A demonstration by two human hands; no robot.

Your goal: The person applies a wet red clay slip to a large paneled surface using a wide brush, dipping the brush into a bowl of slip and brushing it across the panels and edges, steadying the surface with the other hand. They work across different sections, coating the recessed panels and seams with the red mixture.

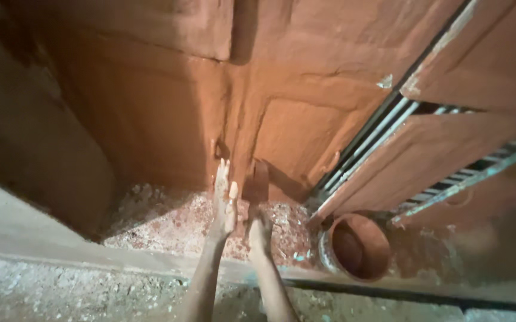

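Trowel point(258, 182), flat blade coated in red-brown mud, upright against the base of the plastered wall point(150, 107), right at the inner corner where two wall faces meet. Right hand point(260, 234) below it, fist wrapped around the handle, knuckles toward camera, forearm running straight up from the bottom edge of the frame. Blade stands above the fist, its face toward the wall; contact with the plaster is likely, but I can't confirm it.

Left hand point(224, 203) just beside the trowel on its left, fingers stretched out and together, pointing up the wall, palm side facing the blade. Holds nothing. Fingers smeared with pale mud. Fingertips sit at or very near the wall surface, contact unclear. Left forearm parallel to the right, the two close together.

Around: wall fresh wet red-brown plaster, stepped in panels. Floor point(168, 220) at the wall foot littered with pale chips and rubble. Grey concrete ledge point(43, 238) crosses the foreground, both arms reach over it. Round bucket point(356, 245) to the right of the hands, mud-coated inside, near the wall. Metal window grille point(383, 128) with slanted bars upper right, mud-splashed frame. Nothing blocks the trowel; lighting dim, left side dark.
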